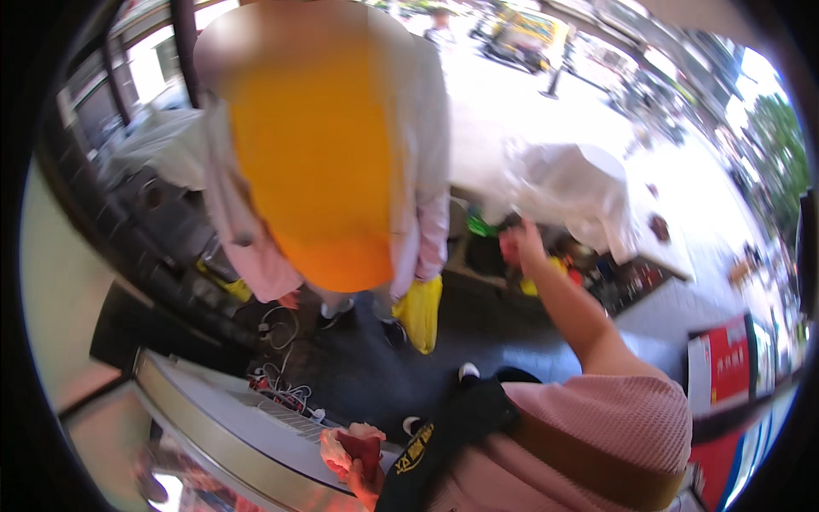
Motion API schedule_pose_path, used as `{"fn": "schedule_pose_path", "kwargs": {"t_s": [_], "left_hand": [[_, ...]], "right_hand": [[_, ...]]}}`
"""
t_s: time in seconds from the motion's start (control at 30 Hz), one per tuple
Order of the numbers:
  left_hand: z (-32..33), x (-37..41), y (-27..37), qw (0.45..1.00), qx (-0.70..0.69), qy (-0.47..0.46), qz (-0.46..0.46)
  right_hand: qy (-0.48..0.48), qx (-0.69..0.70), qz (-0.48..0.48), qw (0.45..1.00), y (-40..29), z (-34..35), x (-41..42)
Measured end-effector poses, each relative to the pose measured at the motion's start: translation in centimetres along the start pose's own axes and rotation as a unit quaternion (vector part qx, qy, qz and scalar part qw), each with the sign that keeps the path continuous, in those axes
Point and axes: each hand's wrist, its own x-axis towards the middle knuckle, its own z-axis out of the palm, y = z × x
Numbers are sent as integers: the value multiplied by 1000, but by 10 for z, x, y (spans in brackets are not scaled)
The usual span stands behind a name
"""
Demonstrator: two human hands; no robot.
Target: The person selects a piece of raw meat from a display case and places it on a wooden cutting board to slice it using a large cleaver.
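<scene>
My left hand (366, 489), low in the view, grips a piece of raw meat (353, 451) with pale fat and a red side. The meat is held over the edge of a long metal-framed display case (256, 441). My right arm stretches away from me, with my right hand (530, 246) near a cluttered counter. A pinkish-red thing (510, 248) shows beside its fingers, and blur hides whether the hand holds it. Close by are a green plastic item (480, 224) and white plastic sheeting (576, 192) draped over the counter.
A person in an orange top (313, 173) and light jacket stands facing me, a yellow bag (419, 317) hanging beside them. White cables with power strips (281, 390) lie by the case. A red-and-white box (720, 361) stands at right. Vehicles (521, 38) are outside.
</scene>
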Motion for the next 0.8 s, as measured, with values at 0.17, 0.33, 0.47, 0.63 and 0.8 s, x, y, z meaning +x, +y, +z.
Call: {"fn": "schedule_pose_path", "kwargs": {"t_s": [0.17, 0.33, 0.47, 0.63, 0.8], "left_hand": [[33, 38, -1, 992, 34, -91, -79], [90, 55, -46, 977, 58, -156, -131], [144, 63, -94, 968, 91, -172, -157], [225, 79, -168, 971, 113, -156, -140], [321, 89, -250, 979, 113, -119, -125]], "right_hand": [[-45, -126, -107, 985, -90, -13, -17], [-136, -204, 57, 968, -25, -74, -38], [-27, -156, 191, 969, 14, -186, -14], [101, -80, 197, 972, 26, -350, 27], [270, 85, 97, 954, 49, -509, 105]]}}
